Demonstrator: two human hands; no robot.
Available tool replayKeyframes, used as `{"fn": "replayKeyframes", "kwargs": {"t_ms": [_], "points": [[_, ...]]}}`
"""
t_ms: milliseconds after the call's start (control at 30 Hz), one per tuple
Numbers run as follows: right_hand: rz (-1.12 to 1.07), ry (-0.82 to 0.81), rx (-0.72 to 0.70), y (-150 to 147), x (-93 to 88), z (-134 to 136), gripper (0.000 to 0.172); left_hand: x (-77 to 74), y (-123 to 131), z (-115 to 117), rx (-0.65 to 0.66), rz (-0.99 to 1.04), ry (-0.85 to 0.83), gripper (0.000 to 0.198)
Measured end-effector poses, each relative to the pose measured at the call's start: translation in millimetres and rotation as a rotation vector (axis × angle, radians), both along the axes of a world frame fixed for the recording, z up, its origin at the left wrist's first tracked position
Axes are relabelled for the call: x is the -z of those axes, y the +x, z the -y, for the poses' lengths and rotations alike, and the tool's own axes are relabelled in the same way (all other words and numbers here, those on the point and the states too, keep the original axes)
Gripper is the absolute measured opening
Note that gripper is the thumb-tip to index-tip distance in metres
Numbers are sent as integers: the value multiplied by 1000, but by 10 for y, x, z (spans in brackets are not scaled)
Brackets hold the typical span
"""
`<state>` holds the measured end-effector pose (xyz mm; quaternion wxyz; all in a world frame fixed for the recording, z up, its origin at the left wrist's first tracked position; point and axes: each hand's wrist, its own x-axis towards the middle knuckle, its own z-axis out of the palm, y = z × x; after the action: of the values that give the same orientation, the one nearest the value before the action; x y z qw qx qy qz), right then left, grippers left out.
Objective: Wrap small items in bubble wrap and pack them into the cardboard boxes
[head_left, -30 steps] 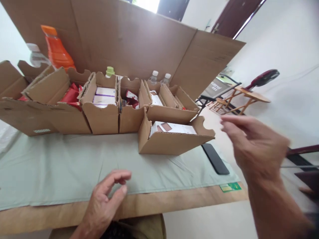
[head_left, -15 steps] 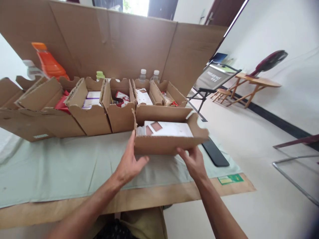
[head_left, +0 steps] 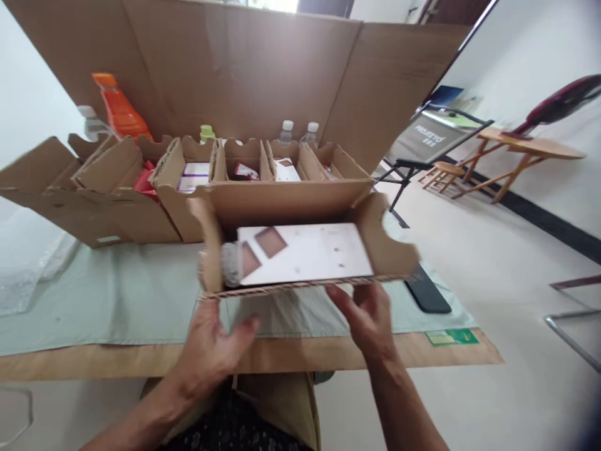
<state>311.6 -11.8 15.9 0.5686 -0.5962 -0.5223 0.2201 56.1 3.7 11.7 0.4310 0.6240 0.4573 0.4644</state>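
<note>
Between my hands is a cardboard bin (head_left: 291, 203), lifted over the table and tipped toward me so its inside shows. In it lies a white box (head_left: 305, 254) with brown squares at one end, beside a grey bundle (head_left: 230, 264) I cannot make out. My left hand (head_left: 213, 341) supports the bin's lower left corner, thumb apart and the other fingers partly hidden beneath. On the right, my right hand (head_left: 369, 316) holds the underside near the front edge, its fingertips hidden by the bin.
Behind stands a row of cardboard bins (head_left: 136, 216) with packets and boxes inside. A tall cardboard panel (head_left: 282, 75) backs them, with an orange bottle (head_left: 123, 113) at left. A black phone-like slab (head_left: 429, 291) and a green card (head_left: 451, 337) lie at the table's right.
The bin has come up and closer to me, tilting so more of the white box shows. Both hands moved with it, and the camera view has shifted.
</note>
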Motion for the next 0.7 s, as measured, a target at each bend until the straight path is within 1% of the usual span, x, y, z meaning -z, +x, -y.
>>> {"fn": "replayKeyframes", "kwargs": {"t_ms": [67, 133, 200, 233, 300, 400, 467, 533, 633, 700], "points": [[49, -71, 58, 243, 112, 245, 24, 103, 168, 152, 95, -2, -29, 76], [52, -106, 94, 387, 243, 536, 28, 216, 245, 354, 148, -12, -72, 80], [11, -124, 105, 361, 344, 722, 36, 282, 206, 501, 139, -13, -105, 81], [-18, -133, 91, 298, 376, 741, 40, 289, 158, 532, 124, -19, -116, 80], [-72, -136, 41, 151, 396, 619, 44, 264, 54, 515, 101, -56, -118, 78], [-121, -65, -53, 77, 348, 196, 53, 242, 6, 454, 76, -115, -80, 80], [-144, 1, -127, 154, 306, -80, 62, 308, 70, 499, 60, -118, -82, 88], [-181, 26, -205, 270, 287, -265, 68, 418, 181, 619, 67, -116, -106, 97], [-265, 20, -253, 399, 310, -361, 71, 549, 341, 827, 112, -117, -94, 104], [-287, 6, -239, 426, 350, -353, 74, 581, 378, 910, 134, -107, -69, 103]]}}
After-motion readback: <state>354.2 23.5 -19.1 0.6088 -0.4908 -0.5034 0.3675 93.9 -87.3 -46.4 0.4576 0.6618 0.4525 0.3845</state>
